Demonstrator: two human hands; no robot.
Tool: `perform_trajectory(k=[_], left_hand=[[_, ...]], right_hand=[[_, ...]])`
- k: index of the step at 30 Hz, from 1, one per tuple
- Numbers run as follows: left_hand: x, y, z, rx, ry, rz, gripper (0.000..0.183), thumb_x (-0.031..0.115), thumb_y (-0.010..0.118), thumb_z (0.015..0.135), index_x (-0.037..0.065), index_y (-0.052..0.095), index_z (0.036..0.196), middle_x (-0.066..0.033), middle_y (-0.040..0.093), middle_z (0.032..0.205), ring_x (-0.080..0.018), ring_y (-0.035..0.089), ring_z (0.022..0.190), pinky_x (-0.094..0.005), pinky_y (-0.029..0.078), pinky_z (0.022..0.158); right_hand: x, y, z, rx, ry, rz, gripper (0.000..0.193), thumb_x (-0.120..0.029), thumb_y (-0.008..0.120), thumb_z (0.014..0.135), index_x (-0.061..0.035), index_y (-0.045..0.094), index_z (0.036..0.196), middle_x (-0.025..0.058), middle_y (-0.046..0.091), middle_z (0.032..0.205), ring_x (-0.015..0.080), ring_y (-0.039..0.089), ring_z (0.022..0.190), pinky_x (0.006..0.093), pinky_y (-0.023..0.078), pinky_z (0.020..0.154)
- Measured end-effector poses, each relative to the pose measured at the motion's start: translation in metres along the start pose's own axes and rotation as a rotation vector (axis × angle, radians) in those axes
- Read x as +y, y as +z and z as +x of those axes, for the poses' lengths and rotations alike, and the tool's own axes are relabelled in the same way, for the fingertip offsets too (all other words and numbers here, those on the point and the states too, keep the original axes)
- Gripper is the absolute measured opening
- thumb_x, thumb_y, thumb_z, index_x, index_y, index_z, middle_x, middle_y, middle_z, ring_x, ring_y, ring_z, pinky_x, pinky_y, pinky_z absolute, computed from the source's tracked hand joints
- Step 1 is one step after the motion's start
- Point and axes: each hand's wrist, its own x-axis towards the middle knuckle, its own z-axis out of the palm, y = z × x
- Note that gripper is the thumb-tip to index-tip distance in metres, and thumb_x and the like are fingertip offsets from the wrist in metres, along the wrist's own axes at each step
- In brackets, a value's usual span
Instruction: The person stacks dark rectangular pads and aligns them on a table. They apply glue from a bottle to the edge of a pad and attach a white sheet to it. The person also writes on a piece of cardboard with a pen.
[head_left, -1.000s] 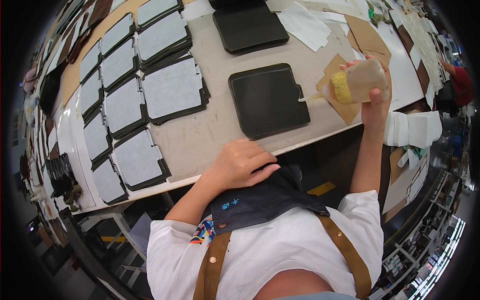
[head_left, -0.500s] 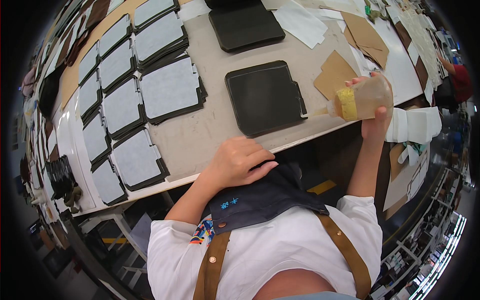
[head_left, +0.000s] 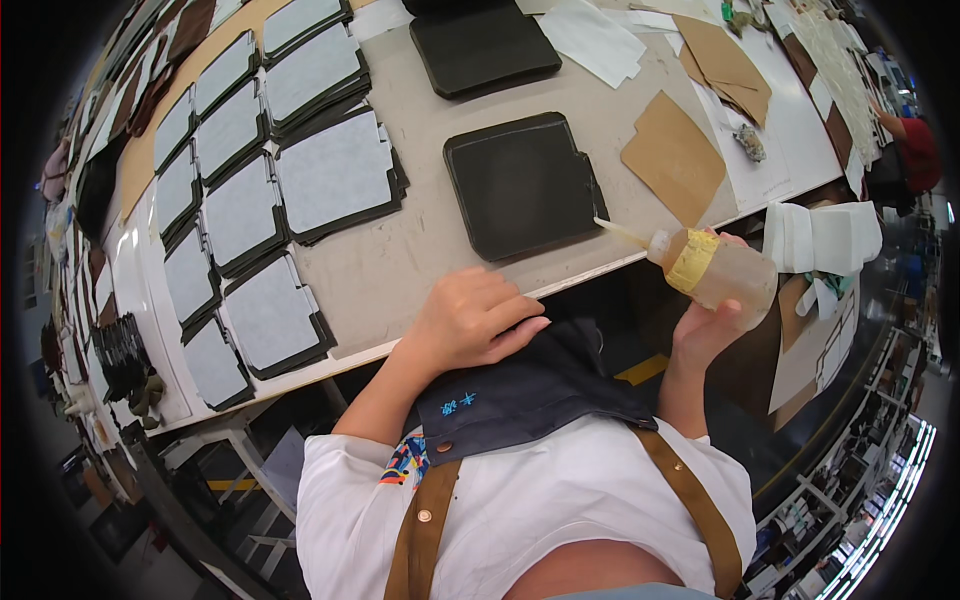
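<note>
In my right hand (head_left: 706, 330) is a translucent squeeze bottle (head_left: 735, 285) with yellow tape around its shoulder. It lies tilted, its thin pale nozzle pointing left, and the tip meets the right edge of a black panel (head_left: 520, 190) beside a narrow tab. That panel lies flat on the table, with a thin line along its top and right borders. At the table's front edge rests my left hand (head_left: 475, 318), fingers curled together and thumb along them; nothing shows in it. The fingers behind the bottle are mostly hidden.
Rows of stacked black pieces with pale grey faces (head_left: 335, 175) cover the left side. Another black stack (head_left: 485, 50) lies beyond the panel. Brown card (head_left: 675, 160) and white sheets (head_left: 595, 40) are at the right. White folded pieces (head_left: 820, 238) sit off the right table edge.
My right hand has drawn the bottle toward me and tilted it, its nozzle tip now slightly higher along the panel's right edge. My left hand stays at the table edge.
</note>
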Motion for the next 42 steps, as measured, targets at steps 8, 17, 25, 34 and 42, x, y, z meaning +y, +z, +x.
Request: perform_trajectory(k=[8, 17, 25, 34, 42], left_hand=[[0.007, 0.004, -0.014, 0.011, -0.034, 0.008, 0.009, 0.013, 0.078, 0.073, 0.013, 0.070, 0.077, -0.0007, 0.051, 0.057, -0.0190, 0.050, 0.052, -0.0332, 0.036, 0.048], [0.008, 0.004, -0.014, -0.002, -0.020, 0.006, 0.008, 0.013, 0.078, 0.075, 0.012, 0.070, 0.077, -0.0009, 0.054, 0.059, -0.0185, 0.052, 0.053, -0.0325, 0.038, 0.049], [0.006, 0.007, -0.018, 0.007, -0.014, 0.014, 0.009, 0.015, 0.077, 0.076, 0.012, 0.069, 0.078, -0.0010, 0.056, 0.061, -0.0192, 0.054, 0.056, -0.0330, 0.041, 0.051], [0.006, 0.005, -0.021, -0.034, 0.002, 0.043, 0.012, 0.015, 0.078, 0.075, 0.011, 0.068, 0.079, -0.0018, 0.059, 0.065, -0.0203, 0.056, 0.058, -0.0336, 0.043, 0.053], [0.006, 0.008, -0.019, -0.020, 0.004, 0.019, 0.011, 0.015, 0.077, 0.076, 0.010, 0.068, 0.079, -0.0026, 0.059, 0.064, -0.0209, 0.057, 0.058, -0.0344, 0.044, 0.053]], right_hand=[[-0.001, 0.010, -0.006, 0.014, -0.117, -0.077, 0.082, -0.050, 0.079, 0.075, -0.0036, 0.032, 0.123, 0.0234, 0.053, 0.118, 0.0362, 0.059, 0.110, 0.0520, 0.049, 0.099], [-0.002, 0.018, -0.014, -0.053, -0.206, -0.103, 0.083, -0.049, 0.080, 0.076, -0.0045, 0.028, 0.123, 0.0254, 0.053, 0.117, 0.0349, 0.060, 0.108, 0.0491, 0.051, 0.096], [-0.003, 0.036, -0.033, -0.195, -0.237, -0.122, 0.082, -0.055, 0.074, 0.080, -0.0065, 0.027, 0.128, 0.0249, 0.052, 0.118, 0.0359, 0.060, 0.107, 0.0499, 0.050, 0.096], [0.004, 0.060, -0.045, -0.458, -0.259, 0.128, 0.085, -0.034, 0.086, 0.074, -0.0094, 0.025, 0.128, 0.0278, 0.054, 0.119, 0.0355, 0.061, 0.108, 0.0505, 0.052, 0.094], [-0.016, 0.075, -0.025, -0.143, 0.224, 0.390, 0.088, -0.070, 0.053, 0.087, -0.0076, 0.030, 0.144, 0.0189, 0.049, 0.135, 0.0393, 0.048, 0.128, 0.0526, 0.035, 0.112]])
